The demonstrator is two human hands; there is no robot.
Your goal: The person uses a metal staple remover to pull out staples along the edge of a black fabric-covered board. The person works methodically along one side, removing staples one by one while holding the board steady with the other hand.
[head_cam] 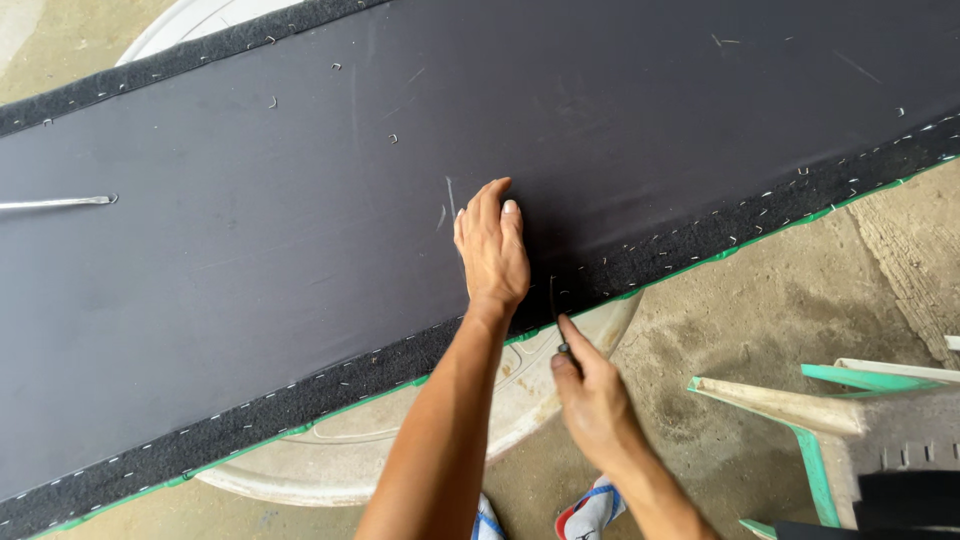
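Two bare hands are working on a long dark panel (300, 230) that runs diagonally across most of the frame. Nearest the camera, bottom centre, you can just see the toes of a pair of sandals (590, 512) on the concrete floor (760, 300).

Just above that, the right hand (592, 395) is pinched shut around a thin dark tool (555, 310), index finger laid along it. The tool's tip sits right at the panel's lower edge, on the fuzzy black fabric strip (330, 385) that's dotted with small metal staples. A green edge (700, 262) peeks out under that strip.

The left hand (492, 248) is a bit further in, lying flat and palm down on the smooth dark surface, fingers together, just beside the tool's tip.

Under the panel there's a round whitish plastic table (420, 450) holding it up, showing again at the upper left. Over at the lower right sits a pale and green plastic chair (800, 410).

Further off, a slim metal rod (55, 203) lies on the panel at the left edge, and another stapled fabric strip (180, 58) runs along the far side, upper left.
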